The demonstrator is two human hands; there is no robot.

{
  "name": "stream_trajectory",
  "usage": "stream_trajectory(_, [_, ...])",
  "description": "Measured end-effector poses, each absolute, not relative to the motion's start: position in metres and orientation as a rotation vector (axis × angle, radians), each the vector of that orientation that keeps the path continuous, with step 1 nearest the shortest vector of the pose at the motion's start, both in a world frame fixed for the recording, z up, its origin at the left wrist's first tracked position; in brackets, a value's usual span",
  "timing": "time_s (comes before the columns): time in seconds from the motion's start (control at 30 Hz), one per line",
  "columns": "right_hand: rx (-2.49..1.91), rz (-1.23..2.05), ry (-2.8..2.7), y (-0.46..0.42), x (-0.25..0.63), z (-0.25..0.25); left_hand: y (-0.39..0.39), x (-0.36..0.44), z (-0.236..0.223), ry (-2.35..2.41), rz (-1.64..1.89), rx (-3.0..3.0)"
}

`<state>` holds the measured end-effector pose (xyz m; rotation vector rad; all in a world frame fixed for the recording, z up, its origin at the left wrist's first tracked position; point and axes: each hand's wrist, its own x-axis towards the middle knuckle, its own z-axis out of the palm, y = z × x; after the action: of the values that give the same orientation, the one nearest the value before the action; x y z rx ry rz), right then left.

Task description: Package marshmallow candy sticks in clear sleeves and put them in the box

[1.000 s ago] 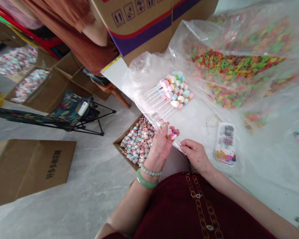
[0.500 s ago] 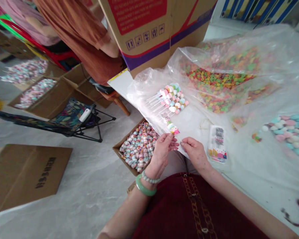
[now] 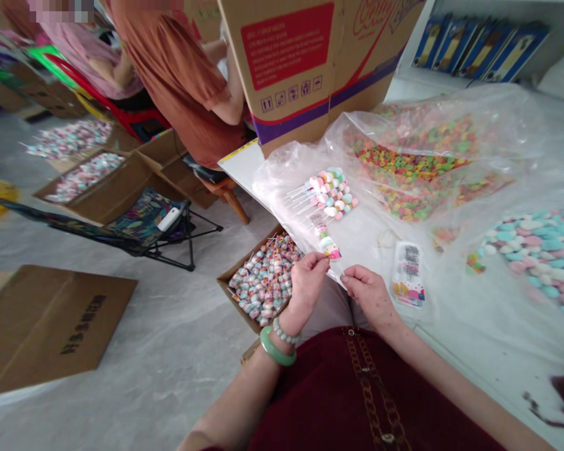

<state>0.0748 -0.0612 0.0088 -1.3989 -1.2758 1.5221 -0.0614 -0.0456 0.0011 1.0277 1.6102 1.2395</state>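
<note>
My left hand [image 3: 306,280] and my right hand [image 3: 367,291] meet at the table's near edge, both pinched on the stick end of a wrapped marshmallow pop [image 3: 325,237] in a printed clear sleeve. The pop points away from me over the plastic-covered table [image 3: 474,313]. Beyond it lies a pile of bare pastel marshmallow sticks [image 3: 329,190]. A stack of printed sleeves [image 3: 408,273] lies just right of my right hand. Below my left hand stands an open carton of wrapped pops [image 3: 266,279] on the floor.
A bag of coloured ring sweets [image 3: 413,169] and loose pastel marshmallows [image 3: 540,250] lie on the right. A big cardboard box [image 3: 310,56] stands behind. A person in an orange top [image 3: 183,75] sits at the back left, near a folding stool [image 3: 141,225] and more cartons [image 3: 84,181].
The view has tilted up and back. My left hand slid from around the pop's head down to its stick end, beside my right hand, and the pop now points away.
</note>
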Motion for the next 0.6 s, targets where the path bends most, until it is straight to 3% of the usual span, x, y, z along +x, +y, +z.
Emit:
stream_trajectory(0.13, [-1.432,1.474,-1.346,-0.064,0.074,0.011,-0.05,-0.065,0.005,1.677,1.253,1.071])
stream_trajectory(0.3, [-1.583,1.048,-1.606,-0.055,0.067,0.002,-0.071,-0.048,0.011,1.766,1.397,1.189])
stream_trajectory(0.43, [-1.523,1.09,-1.585,-0.042,0.066,-0.004,-0.081,-0.039,0.002,1.618,1.344,1.2])
stream_trajectory(0.6, [-1.486,1.265,-1.48,-0.044,0.072,-0.003,-0.06,-0.061,-0.008,1.559,1.383,0.789])
